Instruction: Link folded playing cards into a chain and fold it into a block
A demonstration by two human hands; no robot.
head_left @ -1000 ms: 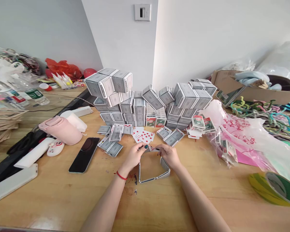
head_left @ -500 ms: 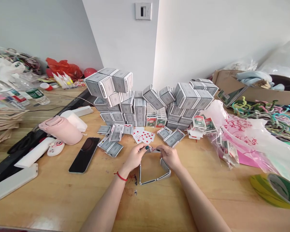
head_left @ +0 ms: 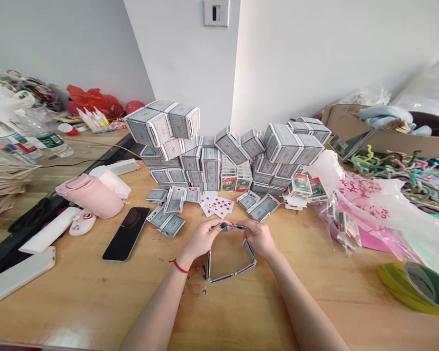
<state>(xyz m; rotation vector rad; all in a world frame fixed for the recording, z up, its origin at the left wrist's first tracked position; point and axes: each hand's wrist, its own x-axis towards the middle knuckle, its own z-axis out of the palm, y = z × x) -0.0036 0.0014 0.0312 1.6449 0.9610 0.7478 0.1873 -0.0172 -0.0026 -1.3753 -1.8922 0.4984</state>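
Note:
A four-sided frame of folded playing cards (head_left: 225, 276) stands on the table in front of me, its middle hollow. My left hand (head_left: 204, 237) pinches the far side of it near the left corner, thumb with a dark green nail on top. At the same far side, my right hand (head_left: 258, 237) grips the right part, its fingers bent over the edge. Just beyond lie loose red-suit playing cards (head_left: 220, 206), face up. Card strips, backs up, lie to the left (head_left: 170, 224) and to the right (head_left: 264, 207) of them.
Blocks built of cards (head_left: 210, 168) stand stacked at the back against the wall. To the left lie a phone (head_left: 126, 234) and a pink bottle (head_left: 91, 195). On the right are a roll of tape (head_left: 391, 282), card boxes (head_left: 302, 185) and a plastic bag (head_left: 366, 195).
The near side of the card frame has shifted slightly toward me and left. Both hands keep their hold at the far side. The view has moved a little.

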